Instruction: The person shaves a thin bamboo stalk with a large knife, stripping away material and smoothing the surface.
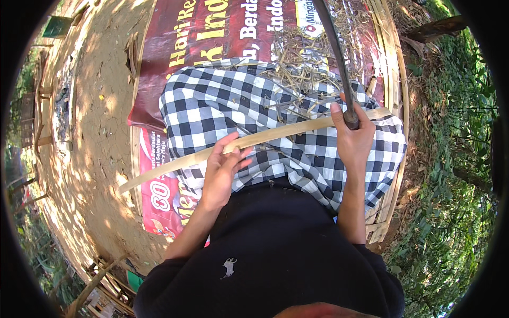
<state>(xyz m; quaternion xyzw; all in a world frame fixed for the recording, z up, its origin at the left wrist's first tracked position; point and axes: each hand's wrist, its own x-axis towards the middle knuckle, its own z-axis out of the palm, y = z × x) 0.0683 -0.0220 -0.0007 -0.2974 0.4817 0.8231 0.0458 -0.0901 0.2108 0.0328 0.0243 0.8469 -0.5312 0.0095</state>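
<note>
A long, pale bamboo strip [289, 130] slants across my lap, its left end lower and reaching past the mat's edge. My left hand [221, 169] holds it loosely left of its middle, fingers spread around it. My right hand [354, 135] is closed round the dark handle of a long-bladed knife [339, 58], whose narrow dark blade points away from me. That hand's thumb lies by the strip, near its right end. Part of the grip is hidden. Beneath both hands, a black-and-white checked cloth [212, 100] covers my legs.
A red printed banner [154, 63] lies under me on a bamboo platform [395, 69]. Thin shavings [302, 63] are scattered over the banner and cloth ahead. Bare earth [101, 143] stretches left; green plants [450, 175] grow on the right. A dark wooden log [437, 29] is at far right.
</note>
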